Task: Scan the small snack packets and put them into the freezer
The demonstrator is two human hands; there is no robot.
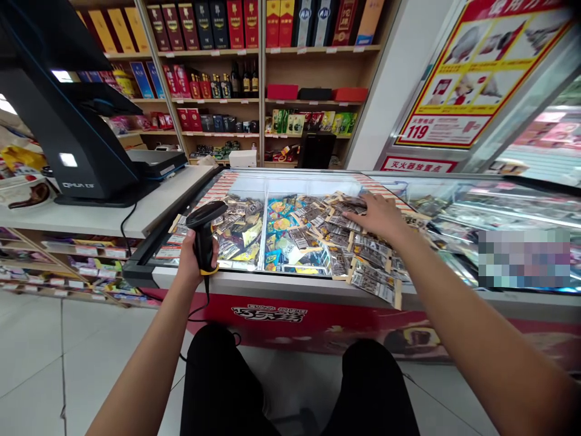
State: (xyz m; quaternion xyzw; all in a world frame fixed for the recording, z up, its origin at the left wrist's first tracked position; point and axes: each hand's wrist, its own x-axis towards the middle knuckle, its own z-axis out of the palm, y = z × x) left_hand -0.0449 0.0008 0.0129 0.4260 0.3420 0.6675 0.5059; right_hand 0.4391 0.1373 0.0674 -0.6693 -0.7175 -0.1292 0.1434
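My left hand (189,257) is wrapped round the handle of a black barcode scanner (205,233) with a yellow base rim, held upright by the freezer's front edge. A cord hangs from its bottom end. On the right, my right hand (379,215) lies with fingers stretched over a heap of dark packets (358,239) with tan ends, spread on the glass top of the chest freezer (297,272). The fingertips touch packets at the back of the heap; whether they pinch one I cannot see. One packet (376,283) sticks out over the front edge.
Blue packets (281,224) show through the glass. To the left stands a counter (91,218) with a black checkout terminal (91,139). Shelves (261,109) of boxes and bottles line the back. The scanner's cord (200,312) loops down past the freezer front, near my knees.
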